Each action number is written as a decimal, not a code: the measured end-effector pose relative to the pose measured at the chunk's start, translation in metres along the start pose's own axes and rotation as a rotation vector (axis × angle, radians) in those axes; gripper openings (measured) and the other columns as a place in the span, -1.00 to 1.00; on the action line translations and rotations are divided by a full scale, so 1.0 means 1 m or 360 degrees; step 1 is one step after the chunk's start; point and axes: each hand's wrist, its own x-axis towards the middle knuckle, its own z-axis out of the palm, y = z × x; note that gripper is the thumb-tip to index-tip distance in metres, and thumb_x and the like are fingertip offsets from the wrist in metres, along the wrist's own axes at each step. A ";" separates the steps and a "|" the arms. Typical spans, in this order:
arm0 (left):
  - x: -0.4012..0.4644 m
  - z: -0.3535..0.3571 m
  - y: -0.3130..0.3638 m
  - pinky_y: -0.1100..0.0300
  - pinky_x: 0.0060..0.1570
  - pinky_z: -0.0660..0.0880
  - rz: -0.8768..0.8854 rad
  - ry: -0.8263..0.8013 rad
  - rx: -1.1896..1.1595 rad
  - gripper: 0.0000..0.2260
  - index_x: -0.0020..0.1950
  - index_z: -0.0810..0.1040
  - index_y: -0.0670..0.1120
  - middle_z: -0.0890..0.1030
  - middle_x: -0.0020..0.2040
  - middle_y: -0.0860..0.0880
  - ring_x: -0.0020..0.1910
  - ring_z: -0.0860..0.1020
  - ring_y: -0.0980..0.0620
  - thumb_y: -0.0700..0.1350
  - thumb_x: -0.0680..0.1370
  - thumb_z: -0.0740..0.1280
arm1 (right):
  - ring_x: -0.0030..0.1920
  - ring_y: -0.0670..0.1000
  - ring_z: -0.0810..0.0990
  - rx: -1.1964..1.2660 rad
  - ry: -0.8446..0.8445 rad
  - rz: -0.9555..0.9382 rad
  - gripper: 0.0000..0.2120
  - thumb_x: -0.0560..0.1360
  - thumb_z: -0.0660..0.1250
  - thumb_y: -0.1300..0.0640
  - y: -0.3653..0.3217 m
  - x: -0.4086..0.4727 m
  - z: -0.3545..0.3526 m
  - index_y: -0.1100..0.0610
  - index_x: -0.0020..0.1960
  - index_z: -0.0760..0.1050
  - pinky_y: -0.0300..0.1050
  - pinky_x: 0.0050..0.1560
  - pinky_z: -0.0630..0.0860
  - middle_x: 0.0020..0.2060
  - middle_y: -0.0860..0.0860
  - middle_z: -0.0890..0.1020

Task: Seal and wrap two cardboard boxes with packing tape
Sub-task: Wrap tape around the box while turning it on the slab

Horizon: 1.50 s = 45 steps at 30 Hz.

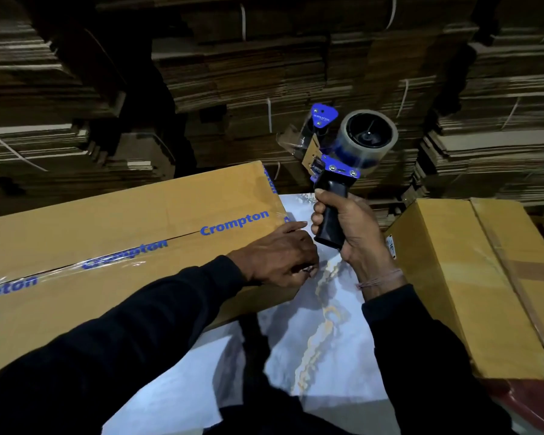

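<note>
A long cardboard box printed "Crompton" lies on the left, clear tape running along its top seam. My left hand rests flat on the box's right end, fingers pressing the tape over the edge. My right hand grips the black handle of a blue tape dispenser, raised upright above the table, apart from the box. A roll of clear tape sits on the dispenser. A second cardboard box stands at the right, with brown tape on its top.
The boxes rest on a marbled white table surface. Tall stacks of flattened, strapped cardboard fill the background. A red edge shows under the right box.
</note>
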 end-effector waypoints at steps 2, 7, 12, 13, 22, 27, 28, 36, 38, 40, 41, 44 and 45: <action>0.000 0.003 0.000 -0.15 0.62 0.01 -0.0032 -0.0037 0.0046 -0.85 0.08 0.63 0.04 0.63 0.02 0.03 0.19 0.56 -0.08 0.01 0.59 0.30 | -0.46 0.03 0.48 -0.0021 -0.0003 -0.0017 -0.90 0.59 0.37 0.30 -0.001 -0.001 0.000 0.25 0.07 0.48 -0.13 -0.44 0.46 -0.39 0.06 0.52; 0.005 -0.004 0.007 -0.36 0.54 -0.39 -0.0172 -0.0212 0.0307 -0.57 0.41 0.55 -0.05 0.54 0.38 -0.11 0.55 0.33 -0.18 0.11 0.61 0.22 | -0.46 0.04 0.47 -0.0063 -0.0010 -0.0055 -0.93 0.59 0.38 0.29 -0.001 -0.003 0.003 0.23 0.02 0.50 -0.12 -0.40 0.45 -0.39 0.07 0.51; -0.011 -0.006 0.024 -0.41 0.50 -0.42 -0.0350 -0.0184 0.0618 0.06 0.62 0.21 -0.25 0.21 0.63 -0.34 0.68 -0.05 -0.28 0.51 0.42 0.31 | -0.48 0.04 0.46 -0.0031 -0.0077 -0.0059 -0.91 0.59 0.38 0.29 0.000 -0.003 0.011 0.21 -0.05 0.48 -0.15 -0.43 0.44 -0.40 0.08 0.50; -0.019 -0.003 0.024 -0.46 0.52 -0.31 -0.0397 -0.0142 0.0618 0.14 0.64 0.19 -0.30 0.13 0.65 -0.37 0.68 -0.13 -0.31 0.57 0.39 0.24 | -0.49 0.04 0.46 -0.0036 -0.0090 -0.0048 -0.89 0.59 0.38 0.29 0.002 -0.002 0.012 0.21 -0.08 0.48 -0.14 -0.42 0.43 -0.41 0.08 0.50; -0.106 0.005 0.027 -0.26 0.62 0.01 -0.0765 -0.0060 0.0539 -0.12 0.71 -0.06 -0.24 -0.08 0.71 -0.25 0.70 -0.15 -0.22 0.40 0.67 0.04 | -0.48 0.03 0.47 -0.0163 -0.0247 0.0138 -0.83 0.59 0.41 0.27 0.043 -0.015 0.043 0.19 -0.16 0.50 -0.14 -0.46 0.45 -0.43 0.07 0.51; -0.171 -0.010 0.027 -0.20 0.66 -0.06 -0.0837 -0.0009 0.0427 -0.11 0.73 -0.09 -0.16 -0.13 0.73 -0.15 0.71 -0.18 -0.11 0.42 0.65 0.09 | -0.49 0.03 0.46 -0.0280 -0.0278 0.0183 -0.87 0.61 0.40 0.24 0.072 -0.024 0.068 0.19 -0.10 0.50 -0.15 -0.46 0.44 -0.43 0.07 0.50; -0.185 -0.013 0.026 -0.20 0.66 -0.07 -0.0854 0.0001 0.0412 -0.10 0.73 -0.08 -0.16 -0.13 0.73 -0.14 0.71 -0.19 -0.09 0.43 0.64 0.10 | -0.50 0.03 0.45 -0.0283 -0.0288 0.0191 -0.87 0.61 0.40 0.24 0.077 -0.026 0.076 0.19 -0.10 0.49 -0.15 -0.46 0.43 -0.43 0.07 0.50; -0.289 -0.036 0.019 -0.21 0.65 -0.14 -0.0853 -0.0019 0.0301 -0.08 0.73 -0.11 -0.11 -0.17 0.73 -0.09 0.71 -0.21 -0.10 0.44 0.63 0.15 | -0.45 0.02 0.47 -0.0269 -0.0310 0.0274 -0.93 0.59 0.41 0.23 0.107 -0.042 0.128 0.20 -0.01 0.52 -0.16 -0.44 0.44 -0.39 0.07 0.51; -0.322 -0.044 0.018 -0.19 0.65 -0.15 -0.0900 0.0021 0.0254 -0.04 0.73 -0.10 -0.11 -0.16 0.74 -0.08 0.71 -0.19 -0.08 0.47 0.60 0.17 | -0.44 0.02 0.48 -0.0283 -0.0306 0.0290 -0.93 0.59 0.41 0.23 0.114 -0.046 0.138 0.19 0.00 0.52 -0.16 -0.44 0.45 -0.37 0.07 0.51; -0.353 -0.051 0.016 -0.18 0.64 -0.13 -0.0957 0.0043 0.0267 0.01 0.73 -0.08 -0.12 -0.15 0.74 -0.07 0.71 -0.17 -0.07 0.51 0.56 0.18 | -0.44 0.03 0.47 -0.0299 -0.0295 0.0283 -0.92 0.58 0.41 0.22 0.123 -0.052 0.148 0.18 0.00 0.52 -0.15 -0.44 0.45 -0.36 0.08 0.51; -0.366 -0.053 0.015 -0.19 0.64 -0.09 -0.0984 0.0057 0.0291 0.03 0.73 -0.06 -0.13 -0.13 0.74 -0.08 0.71 -0.15 -0.06 0.54 0.54 0.18 | -0.44 0.03 0.47 -0.0301 -0.0281 0.0277 -0.93 0.58 0.41 0.23 0.127 -0.056 0.153 0.18 0.00 0.52 -0.15 -0.45 0.45 -0.36 0.08 0.51; -0.389 -0.053 0.015 -0.22 0.64 0.02 -0.1028 0.0077 0.0317 0.06 0.72 -0.03 -0.16 -0.08 0.74 -0.09 0.72 -0.10 -0.04 0.56 0.52 0.17 | -0.45 0.02 0.48 -0.0312 -0.0235 0.0248 -0.91 0.59 0.40 0.25 0.138 -0.064 0.167 0.19 0.07 0.51 -0.15 -0.45 0.46 -0.38 0.08 0.52; -0.392 -0.052 0.015 -0.21 0.64 0.03 -0.1032 0.0073 0.0317 0.06 0.72 -0.03 -0.16 -0.08 0.74 -0.09 0.72 -0.11 -0.03 0.56 0.52 0.16 | -0.45 0.03 0.48 -0.0323 -0.0219 0.0233 -0.90 0.59 0.40 0.26 0.141 -0.065 0.170 0.19 0.07 0.51 -0.15 -0.46 0.46 -0.38 0.08 0.52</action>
